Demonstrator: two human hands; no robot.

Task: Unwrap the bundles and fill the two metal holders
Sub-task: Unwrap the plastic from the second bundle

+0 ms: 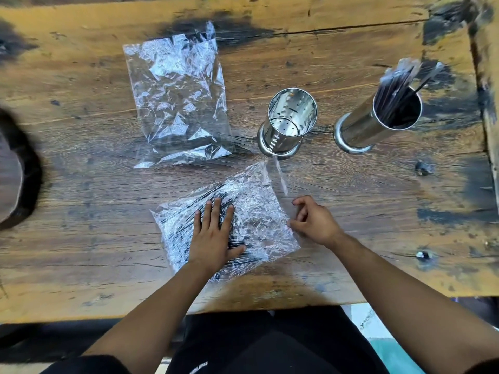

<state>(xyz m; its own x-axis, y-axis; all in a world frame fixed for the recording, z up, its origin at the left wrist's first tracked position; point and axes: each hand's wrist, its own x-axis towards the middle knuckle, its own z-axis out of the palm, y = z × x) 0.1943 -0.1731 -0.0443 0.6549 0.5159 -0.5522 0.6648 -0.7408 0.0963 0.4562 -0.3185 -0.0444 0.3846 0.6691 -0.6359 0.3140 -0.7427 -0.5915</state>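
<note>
A worn wooden bench with dark scorched patches fills the frame. In the lower middle lies a crinkled clear plastic bundle with thin black sticks inside, set at a slant. The left hand lies flat on the bundle's left half, fingers straight and slightly spread, thumb out to the right, pressing on the wrap. The right hand sits at the bundle's right edge with fingers curled; its fingertips meet the plastic edge, but whether they actually pinch it I cannot tell. A narrow strip of clear film runs up from the bundle's upper right corner toward the holders.

Above the bundle, right of centre, stands an empty perforated metal holder, its inside shiny and bare. Just to its right, apart from it, a second metal holder holds a bunch of black sticks leaning toward the upper right. In the upper left centre lies an emptied, flattened clear plastic bag. A dark rounded object sits at the left edge, blurred.
</note>
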